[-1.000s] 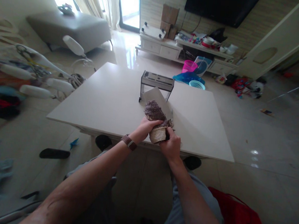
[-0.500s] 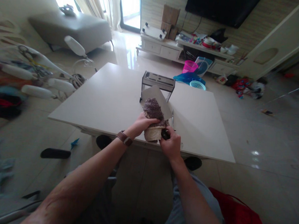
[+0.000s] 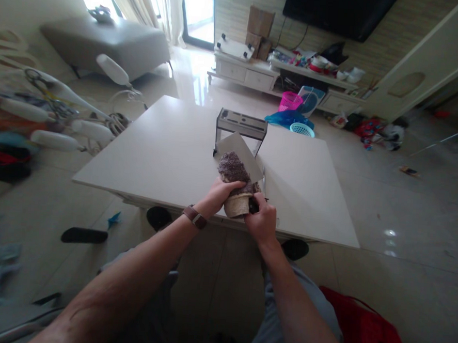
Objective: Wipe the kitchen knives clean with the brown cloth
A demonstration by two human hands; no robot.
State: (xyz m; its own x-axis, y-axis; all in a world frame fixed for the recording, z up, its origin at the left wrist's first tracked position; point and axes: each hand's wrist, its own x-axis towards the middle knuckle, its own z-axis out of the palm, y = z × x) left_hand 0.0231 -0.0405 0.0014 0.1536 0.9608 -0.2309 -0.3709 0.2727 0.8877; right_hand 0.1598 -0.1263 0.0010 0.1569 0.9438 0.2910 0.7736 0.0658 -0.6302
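Note:
A fuzzy brown and beige item, possibly a slipper or rolled textile, is held above the near edge of the white table. My left hand is wrapped round its left side, the thumb across the top. At its lower right, my right hand is closed on something dark that I cannot make out. A flat grey sheet lies just behind the item and leans towards a black-and-grey frame-like stand. Beside the sheet, a thin object is partly hidden by my right hand.
Beyond the table's far edge are a blue plastic bag, a light-blue basket and a pink basket. A white lamp-like fixture stands at the left. On the floor at the lower right lies a red bag.
My left hand and wrist have shifted slightly to the right, and the item's beige lower end has turned a little. My right hand has barely moved.

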